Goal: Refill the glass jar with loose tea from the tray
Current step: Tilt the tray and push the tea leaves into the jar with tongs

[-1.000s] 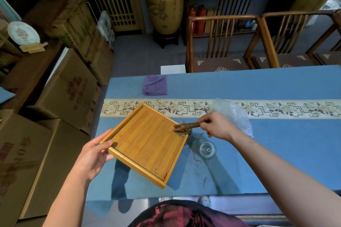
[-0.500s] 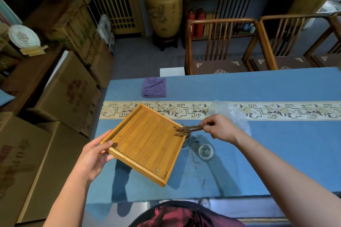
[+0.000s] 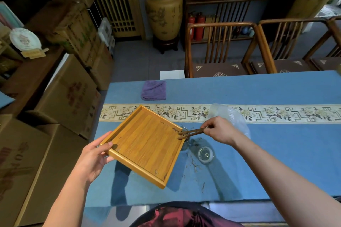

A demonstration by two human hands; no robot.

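Now: left hand [image 3: 92, 155] grips wooden tray [image 3: 145, 143] corner, tilted over glass jar [image 3: 185, 141] on tabletop [image 3: 276, 153]. Right hand [image 3: 219, 130] pinches tongs [image 3: 191, 132], sweeping loose tea [image 3: 175, 130]. Tea light, brittle, scatters easily; jar fragile, likely tippy.

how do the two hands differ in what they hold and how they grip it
The left hand holds the wooden tray by one corner, lifted off the table and tilted; the right hand pinches wooden tongs. The left grips with thumb on the rim and palm beneath; the right uses its fingers near the tongs' end. Both meet at the tray's corner, over the glass jar.
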